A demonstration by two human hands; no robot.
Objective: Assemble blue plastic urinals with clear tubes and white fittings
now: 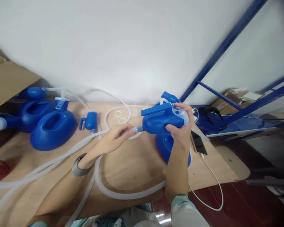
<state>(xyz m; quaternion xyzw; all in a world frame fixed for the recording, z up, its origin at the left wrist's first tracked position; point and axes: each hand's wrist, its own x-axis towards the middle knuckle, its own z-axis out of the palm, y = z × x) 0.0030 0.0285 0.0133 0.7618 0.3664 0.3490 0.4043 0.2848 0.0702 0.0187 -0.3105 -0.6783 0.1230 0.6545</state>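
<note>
My right hand [181,126] is closed round a blue plastic pump body [159,119] with a clear cap at its right end, held above the wooden board [132,164]. My left hand [113,138] pinches the end of a translucent white hose [123,192] against the narrow nozzle at the pump body's left end. The hose loops across the board and back under my arms. A grey band sits on my left wrist. Below the pump body lies another blue vessel [165,146], partly hidden by my right forearm.
Two blue oval vessels [52,127] and a small blue pump part [90,121] lie at the left, with more hoses and white rings [118,113]. A cardboard box [7,82] stands far left. A phone [198,143] with a white cable lies right, beside blue metal shelving [229,110].
</note>
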